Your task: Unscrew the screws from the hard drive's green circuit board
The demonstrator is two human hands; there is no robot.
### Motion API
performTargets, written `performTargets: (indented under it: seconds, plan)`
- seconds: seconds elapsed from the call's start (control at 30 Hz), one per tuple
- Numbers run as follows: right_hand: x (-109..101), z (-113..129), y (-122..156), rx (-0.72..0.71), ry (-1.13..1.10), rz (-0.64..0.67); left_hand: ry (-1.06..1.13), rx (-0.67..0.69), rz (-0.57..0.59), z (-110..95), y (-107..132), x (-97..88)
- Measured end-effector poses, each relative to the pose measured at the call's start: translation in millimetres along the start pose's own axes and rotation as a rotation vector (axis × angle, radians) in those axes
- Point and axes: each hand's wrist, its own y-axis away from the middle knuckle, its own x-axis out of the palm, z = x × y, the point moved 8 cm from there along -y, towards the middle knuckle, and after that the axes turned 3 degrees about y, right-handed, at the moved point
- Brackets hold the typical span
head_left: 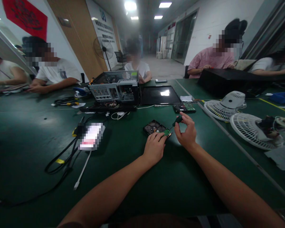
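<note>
A black hard drive point(154, 127) with a small green circuit board lies on the green table point(171, 177) in front of me. My left hand point(154, 147) rests with curled fingers on its near edge, holding it in place. My right hand point(187, 132) pinches a small green-handled screwdriver point(177, 120), whose tip points down at the drive's green board. A second drive with a green board point(184, 107) lies a little farther back.
An open computer case point(115, 89) and a black side panel point(159, 95) stand behind. Cables point(61, 158) and a phone lie to the left. Two white fan grilles point(247, 129) sit at right. Several other people sit round the table.
</note>
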Motion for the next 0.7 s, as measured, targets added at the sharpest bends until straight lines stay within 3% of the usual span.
performTargets:
  seconds: [0.23, 0.5, 0.7]
  plan:
    - [-6.2, -0.3, 0.5, 0.021, 0.063, -0.058, -0.001, -0.002, 0.003, 0.4, 0.2, 0.4]
    - [-0.6, -0.6, 1.2, 0.018, -0.046, 0.002, 0.006, 0.001, -0.012, 0.5, 0.6, 1.0]
    - [-5.6, -2.6, 2.2, 0.027, 0.014, -0.080, 0.003, 0.001, -0.013, 0.4, 0.5, 0.0]
